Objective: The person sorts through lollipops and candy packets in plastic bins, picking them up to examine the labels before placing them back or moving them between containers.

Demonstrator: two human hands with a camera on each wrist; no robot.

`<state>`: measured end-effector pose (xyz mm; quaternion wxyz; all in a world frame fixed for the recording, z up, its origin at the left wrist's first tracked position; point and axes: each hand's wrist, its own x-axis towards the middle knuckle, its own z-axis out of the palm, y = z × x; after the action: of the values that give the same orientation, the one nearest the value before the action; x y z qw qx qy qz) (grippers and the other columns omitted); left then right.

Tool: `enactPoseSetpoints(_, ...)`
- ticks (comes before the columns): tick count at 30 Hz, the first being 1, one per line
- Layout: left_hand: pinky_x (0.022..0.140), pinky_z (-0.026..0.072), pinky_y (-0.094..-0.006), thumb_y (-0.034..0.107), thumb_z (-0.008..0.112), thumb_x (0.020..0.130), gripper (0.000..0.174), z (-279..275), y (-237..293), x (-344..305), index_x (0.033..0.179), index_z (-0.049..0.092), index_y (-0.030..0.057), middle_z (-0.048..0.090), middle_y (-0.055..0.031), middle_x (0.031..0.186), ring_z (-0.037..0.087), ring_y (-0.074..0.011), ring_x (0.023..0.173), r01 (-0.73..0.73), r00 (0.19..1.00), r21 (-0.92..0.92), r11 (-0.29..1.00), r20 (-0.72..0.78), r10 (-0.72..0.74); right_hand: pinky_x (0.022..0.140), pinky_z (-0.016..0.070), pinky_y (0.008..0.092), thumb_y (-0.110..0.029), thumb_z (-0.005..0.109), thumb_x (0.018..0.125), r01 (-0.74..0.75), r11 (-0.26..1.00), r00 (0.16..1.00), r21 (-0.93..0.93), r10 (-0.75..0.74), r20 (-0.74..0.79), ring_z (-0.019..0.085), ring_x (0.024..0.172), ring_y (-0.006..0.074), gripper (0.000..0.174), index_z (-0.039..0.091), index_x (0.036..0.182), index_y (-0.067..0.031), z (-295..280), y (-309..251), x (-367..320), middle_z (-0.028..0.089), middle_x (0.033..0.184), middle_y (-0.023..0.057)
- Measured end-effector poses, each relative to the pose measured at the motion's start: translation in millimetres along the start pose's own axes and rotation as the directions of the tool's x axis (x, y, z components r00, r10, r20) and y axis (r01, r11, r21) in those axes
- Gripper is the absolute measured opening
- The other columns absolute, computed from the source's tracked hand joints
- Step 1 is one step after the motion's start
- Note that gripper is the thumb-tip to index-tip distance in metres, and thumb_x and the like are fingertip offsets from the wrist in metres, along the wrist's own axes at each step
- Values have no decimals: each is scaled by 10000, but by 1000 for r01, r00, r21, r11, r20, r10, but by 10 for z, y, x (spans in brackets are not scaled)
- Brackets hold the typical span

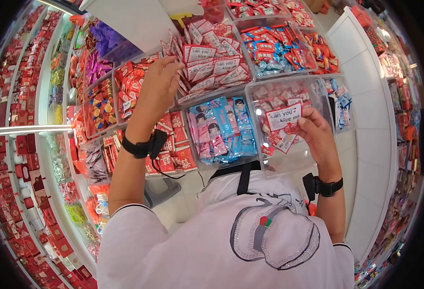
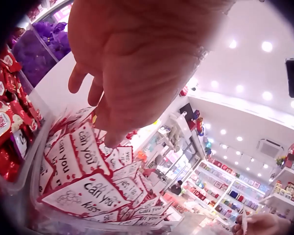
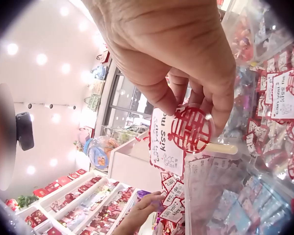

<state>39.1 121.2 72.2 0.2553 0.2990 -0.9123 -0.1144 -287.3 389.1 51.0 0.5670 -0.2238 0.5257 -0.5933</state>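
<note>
My right hand [image 1: 318, 132] pinches a wrapped lollipop [image 1: 284, 117] by its right side, over a clear bin [image 1: 281, 166] of similar packets. Its white card reads "can you kiss me". A round red lattice design and a pale stick [image 3: 220, 148] show in the right wrist view. My left hand [image 1: 160, 86] is at the left side of a heaped bin of "can you kiss me" lollipop packets [image 1: 216, 62]. Its fingers are loosely bent, with nothing visible between them. In the left wrist view the fingertips overlap the upper packets [image 2: 88, 152].
Between my arms sits a bin of blue and pink packets [image 1: 224, 127]. Red packets [image 1: 178, 139] lie to its left, and blue and red candies [image 1: 274, 45] fill a bin behind. A white panel [image 1: 135, 21] rises at the back. Stocked shelves [image 1: 29, 144] line the left.
</note>
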Motion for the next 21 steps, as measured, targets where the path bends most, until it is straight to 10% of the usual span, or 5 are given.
enactPoseSetpoints(7, 811, 517, -370, 280, 716, 950, 384, 370, 1260, 28, 1246, 646, 46, 686, -119, 1106, 675, -260, 967, 177, 927, -616, 768, 367, 81, 875, 543, 296, -101, 627, 998, 37, 994, 996, -101, -29, 79, 663, 972, 113, 135, 627, 1120, -44, 132, 42, 1, 685, 1063, 40)
enactPoseSetpoints(15, 777, 513, -371, 264, 675, 969, 318, 588, 1462, -25, 1195, 652, 41, 688, -137, 977, 680, -271, 890, 170, 873, -477, 862, 479, 93, 900, 546, 305, -137, 625, 1005, 55, 987, 994, -148, -40, 101, 653, 1039, 132, 212, 613, 1188, -29, 249, 28, -38, 677, 1124, 63)
enactPoseSetpoints(21, 712, 508, -330, 223, 705, 959, 279, 15, 673, 161, 1153, 662, 28, 663, -114, 895, 628, -238, 767, 159, 986, -395, 905, 102, -129, 918, 546, 337, -208, 604, 1020, 63, 986, 998, -151, -64, -2, 661, 1065, 183, 340, 574, 1296, -12, 175, -70, -62, 670, 1193, 112)
